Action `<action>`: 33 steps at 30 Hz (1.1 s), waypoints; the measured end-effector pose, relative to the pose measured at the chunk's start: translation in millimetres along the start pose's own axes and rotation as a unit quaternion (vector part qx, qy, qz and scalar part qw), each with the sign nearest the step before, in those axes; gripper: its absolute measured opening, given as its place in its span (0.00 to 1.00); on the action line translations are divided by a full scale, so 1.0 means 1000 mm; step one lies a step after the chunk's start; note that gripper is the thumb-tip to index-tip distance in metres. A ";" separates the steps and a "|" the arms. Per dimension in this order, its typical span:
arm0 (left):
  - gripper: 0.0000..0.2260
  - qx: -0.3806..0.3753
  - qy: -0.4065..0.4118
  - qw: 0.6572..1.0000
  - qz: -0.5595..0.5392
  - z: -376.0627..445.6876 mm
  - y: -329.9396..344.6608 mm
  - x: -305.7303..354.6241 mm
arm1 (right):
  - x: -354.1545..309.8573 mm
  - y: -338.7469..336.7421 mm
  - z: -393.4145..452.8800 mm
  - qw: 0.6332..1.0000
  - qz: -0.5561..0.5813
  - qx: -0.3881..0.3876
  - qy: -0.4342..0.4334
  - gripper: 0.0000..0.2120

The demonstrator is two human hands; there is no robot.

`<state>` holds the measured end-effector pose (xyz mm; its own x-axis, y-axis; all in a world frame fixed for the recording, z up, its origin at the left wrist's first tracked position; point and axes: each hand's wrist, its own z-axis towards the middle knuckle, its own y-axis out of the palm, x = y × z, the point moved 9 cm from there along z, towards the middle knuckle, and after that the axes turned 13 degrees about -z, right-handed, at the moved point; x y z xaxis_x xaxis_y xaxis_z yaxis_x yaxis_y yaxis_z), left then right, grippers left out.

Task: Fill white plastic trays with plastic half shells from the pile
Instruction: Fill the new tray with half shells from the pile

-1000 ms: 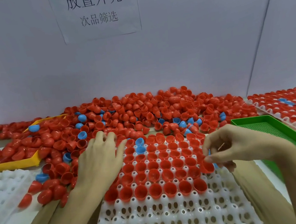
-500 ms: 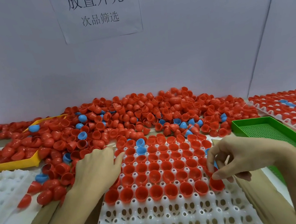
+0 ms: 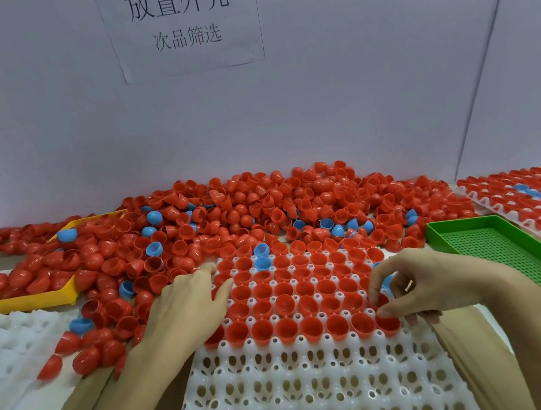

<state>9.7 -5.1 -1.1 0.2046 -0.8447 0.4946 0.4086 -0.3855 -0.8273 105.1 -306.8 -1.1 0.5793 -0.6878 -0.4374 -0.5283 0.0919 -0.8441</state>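
A white plastic tray point(image 3: 287, 395) lies in front of me, its far rows filled with red half shells point(image 3: 286, 306) and two blue ones point(image 3: 262, 255). Behind it spreads the big pile of red and blue half shells point(image 3: 262, 209). My left hand point(image 3: 186, 310) rests palm down on the tray's left edge, fingers stretched toward the pile; what is under it is hidden. My right hand point(image 3: 420, 283) pinches a red half shell point(image 3: 382, 301) at the right end of the nearest filled row. A bit of blue shows behind its fingers.
A yellow tray point(image 3: 27, 300) heaped with shells sits at the left, with an empty white tray point(image 3: 2, 346) in front of it. A green perforated tray point(image 3: 517, 261) lies at the right, and beyond it a white tray point(image 3: 536, 197) full of shells. A paper sign point(image 3: 183, 20) hangs on the wall.
My left hand has drawn back from the pile to the tray's left edge. My right hand has moved down to the right end of the nearest filled row with a red shell.
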 end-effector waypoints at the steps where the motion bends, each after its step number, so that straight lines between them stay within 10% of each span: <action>1: 0.21 0.000 -0.003 1.000 -0.001 0.001 0.000 -0.002 | 0.002 0.001 0.000 1.000 0.003 -0.005 -0.003 0.05; 6: 0.19 0.017 -0.012 0.999 0.032 0.001 -0.003 -0.006 | 0.007 -0.013 -0.001 0.996 0.055 0.061 -0.044 0.12; 14: 0.17 0.044 0.001 0.997 0.064 0.001 -0.015 0.000 | 0.076 -0.064 -0.003 0.860 0.098 0.496 0.068 0.08; 20: 0.17 0.053 0.003 0.996 0.073 0.000 -0.018 0.004 | 0.094 -0.040 0.035 0.890 -0.091 0.433 0.108 0.23; 24: 0.17 0.059 0.005 0.996 0.073 0.000 -0.020 0.004 | 0.093 -0.031 0.048 0.896 -0.136 0.411 0.102 0.17; 33: 0.14 0.102 0.044 0.991 0.070 -0.006 -0.031 0.020 | 0.077 -0.049 0.018 0.857 0.063 0.503 0.091 0.20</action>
<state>-3.8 -12.0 32.4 0.1964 -0.9174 0.3461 0.5547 -0.1871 -0.8108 186.5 -351.4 1.0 0.4019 -0.7194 -0.5665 0.2771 0.6852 -0.6736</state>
